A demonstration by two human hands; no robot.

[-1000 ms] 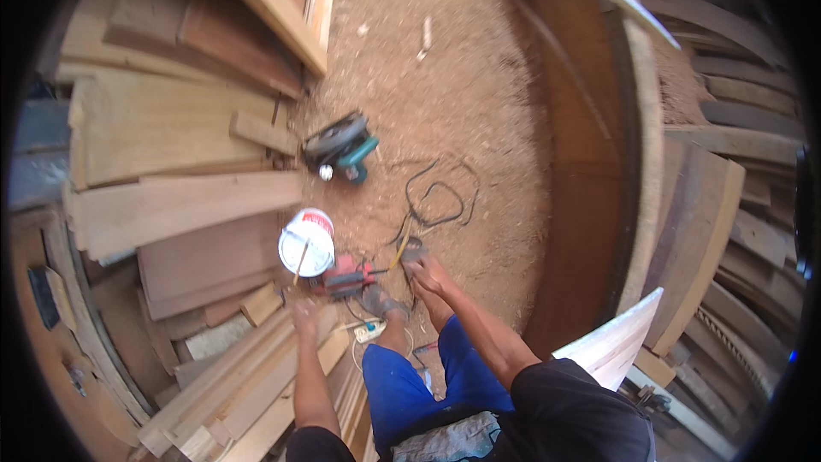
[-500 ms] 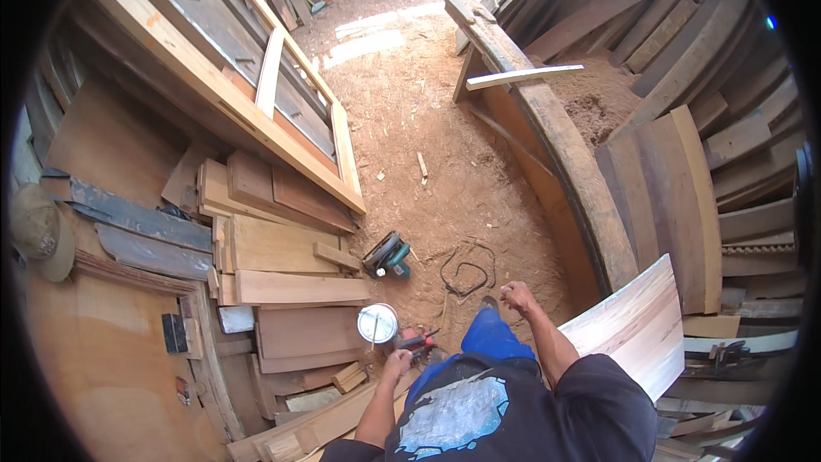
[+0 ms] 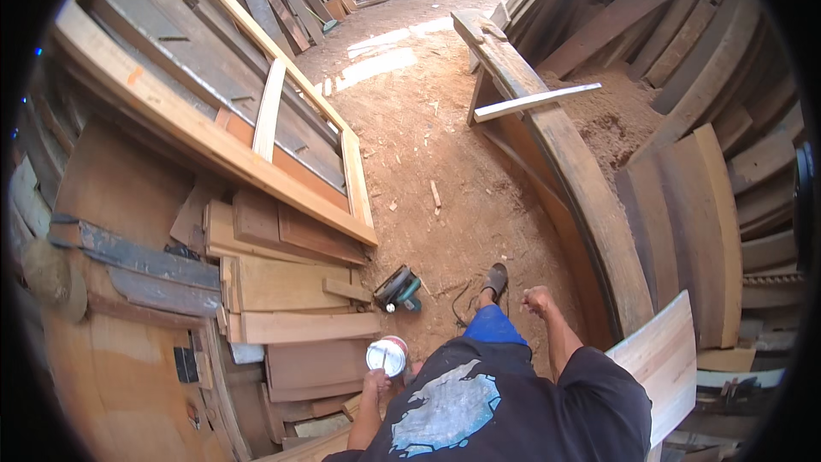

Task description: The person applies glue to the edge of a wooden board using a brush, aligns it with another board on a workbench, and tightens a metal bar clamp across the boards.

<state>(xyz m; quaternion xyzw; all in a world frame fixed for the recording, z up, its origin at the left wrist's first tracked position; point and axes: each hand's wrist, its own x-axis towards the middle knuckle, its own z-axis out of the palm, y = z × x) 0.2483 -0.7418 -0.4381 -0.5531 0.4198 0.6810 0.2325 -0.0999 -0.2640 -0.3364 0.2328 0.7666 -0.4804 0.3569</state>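
Note:
My left hand [image 3: 376, 382] hangs low beside a round white tub [image 3: 395, 344], its fingers curled in. A thin dark strip lies across the tub's pale top, just beyond the hand; whether they touch cannot be told. My right hand [image 3: 538, 300] is held out to the right of my leg, closed in a loose fist, with nothing seen in it. Ahead of the tub, a teal and black power saw [image 3: 398, 289] rests on the floor. A dark cord [image 3: 462, 306] lies near my forward foot, partly hidden by my leg.
To the left stand a pale wooden frame [image 3: 248, 169] and stacked boards [image 3: 295, 284]. A long workbench [image 3: 590, 205] runs along the right, with a pale strip [image 3: 534, 103] across it. A light plank [image 3: 663, 364] leans near my right elbow. Shavings cover the floor [image 3: 410, 162].
I have stepped forward, and one shoe now shows ahead of my blue shorts. The tub and saw sit slightly lower in view. A red and black tool beside the tub has gone behind my body.

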